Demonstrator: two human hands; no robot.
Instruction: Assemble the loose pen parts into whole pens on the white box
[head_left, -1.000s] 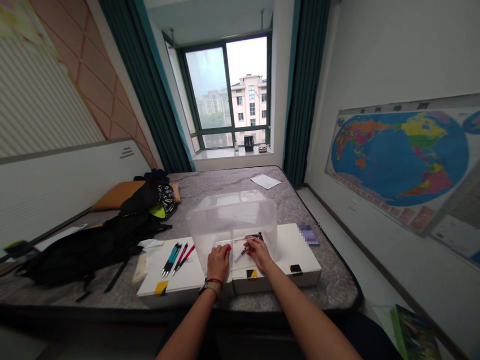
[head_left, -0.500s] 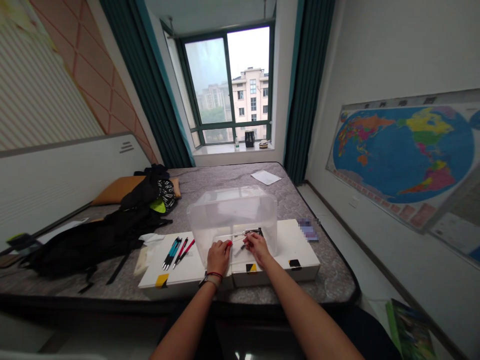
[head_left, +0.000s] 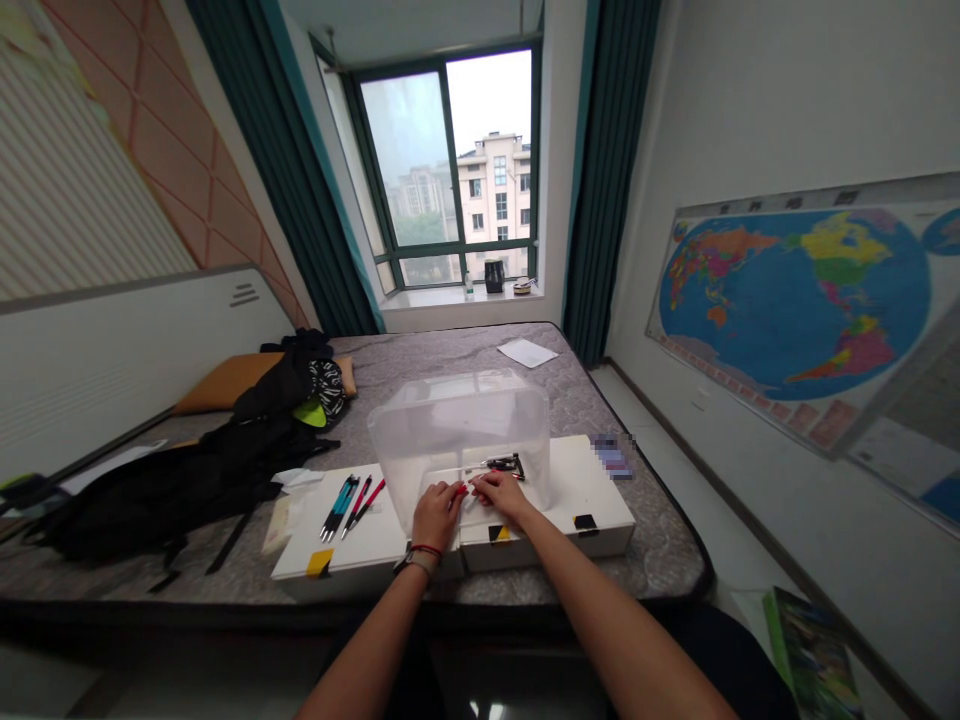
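Note:
In front of a clear plastic bin (head_left: 420, 425) lying on its side, my two hands meet with their fingertips almost touching. My left hand (head_left: 436, 515) is closed in a pinch on a small red piece, which looks like part of a pen. Pinched fingers of my right hand (head_left: 501, 496) come up to that red piece from the right; what they hold is too small to make out. Just beyond the hands, inside the bin, lie dark pen parts (head_left: 508, 464). To the left, several teal pens (head_left: 341, 508) and red-and-black pens (head_left: 364, 507) rest on a white box (head_left: 300, 562).
A second white box (head_left: 592, 500) sits on the right, beside a blurred purple packet (head_left: 615, 457). Both boxes rest on a grey mattress (head_left: 675, 565). A black backpack (head_left: 195, 490) lies at left, and a white paper (head_left: 528, 352) toward the window.
My right hand has moved left and slightly toward me, bringing its fingertips to the red piece in my left hand. The thin rod between the hands no longer shows.

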